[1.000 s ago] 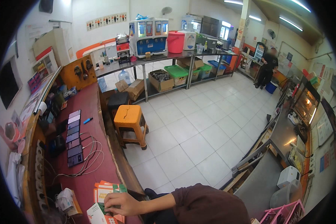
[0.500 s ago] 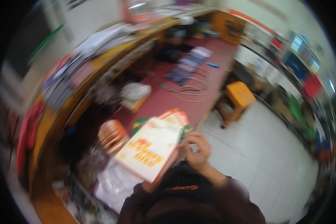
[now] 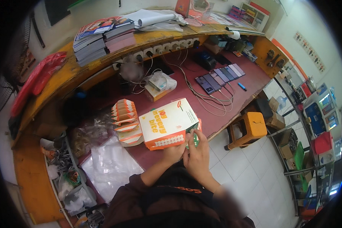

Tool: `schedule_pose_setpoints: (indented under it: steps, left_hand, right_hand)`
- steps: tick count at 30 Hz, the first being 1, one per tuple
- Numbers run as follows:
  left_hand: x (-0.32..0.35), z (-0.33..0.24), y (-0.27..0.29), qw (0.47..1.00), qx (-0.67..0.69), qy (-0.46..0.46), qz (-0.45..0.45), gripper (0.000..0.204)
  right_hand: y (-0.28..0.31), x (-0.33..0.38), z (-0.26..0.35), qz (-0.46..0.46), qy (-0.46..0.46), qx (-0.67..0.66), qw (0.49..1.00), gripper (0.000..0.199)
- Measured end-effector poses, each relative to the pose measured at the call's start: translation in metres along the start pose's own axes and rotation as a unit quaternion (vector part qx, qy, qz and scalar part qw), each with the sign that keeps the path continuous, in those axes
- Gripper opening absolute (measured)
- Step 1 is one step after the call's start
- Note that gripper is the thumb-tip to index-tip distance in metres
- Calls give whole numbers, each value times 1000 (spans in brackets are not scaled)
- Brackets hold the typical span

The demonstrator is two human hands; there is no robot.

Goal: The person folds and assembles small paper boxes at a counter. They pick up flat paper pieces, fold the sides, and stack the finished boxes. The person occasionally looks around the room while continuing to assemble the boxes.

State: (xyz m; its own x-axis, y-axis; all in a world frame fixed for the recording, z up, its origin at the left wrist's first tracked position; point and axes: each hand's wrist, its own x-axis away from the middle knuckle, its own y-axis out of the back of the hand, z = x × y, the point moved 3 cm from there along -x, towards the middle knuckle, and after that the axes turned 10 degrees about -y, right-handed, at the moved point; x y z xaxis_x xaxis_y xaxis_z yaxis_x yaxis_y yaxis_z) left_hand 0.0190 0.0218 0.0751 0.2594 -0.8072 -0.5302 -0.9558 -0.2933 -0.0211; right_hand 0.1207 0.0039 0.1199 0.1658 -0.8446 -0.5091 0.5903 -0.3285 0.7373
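A white cardboard food box [image 3: 164,121] with orange sides and yellow lettering is held above the desk in front of me. My left hand [image 3: 173,152] grips it from below at the near right corner, its fingers partly hidden by the box. At the right end of the box, my right hand [image 3: 197,154] pinches a dark green flap [image 3: 192,138]. Just left of the box stands a row of folded orange-and-white cardboard food trays [image 3: 124,112], which neither hand touches.
Clear plastic bags [image 3: 108,165] lie on the near left of the red desk [image 3: 201,114]. Farther back are a row of phones [image 3: 220,78], cables, a blue marker [image 3: 242,86] and a small carton [image 3: 159,86]. An orange stool [image 3: 250,127] stands right; a grey bin [image 3: 78,193] sits left.
The blurred view has steadied and turned, and the box now appears more level. My right hand has moved in close beside my left, onto the green flap.
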Motion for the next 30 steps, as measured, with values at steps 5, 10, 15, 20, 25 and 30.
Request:
schedule_pose_setpoints:
  steps: [5, 10, 15, 20, 25, 30]
  left_hand:
    - [-4, 11, 0, 998, 37, 38, 44, 24]
    - [-11, 22, 0, 999, -41, 8, 23, 23]
    - [-8, 39, -13, 972, 196, 101, -87, 14]
    - [2, 52, -19, 986, 70, 83, 129, 28]
    - [12, 92, -18, 970, -120, -46, 208, 49]
    - [46, 165, 0, 900, -225, 73, 367, 55]
  right_hand:
    - [-7, -2, -11, 55, 5, 20, 998, 62]
    - [-13, -4, -18, 67, -26, 3, 997, 59]
    - [-17, -10, -37, -41, -156, -100, 982, 44]
    - [-19, -23, -67, -105, -191, -149, 964, 25]
    - [-68, -11, -93, -77, -198, -227, 950, 23]
    - [-163, 33, -137, 34, -327, -173, 928, 25]
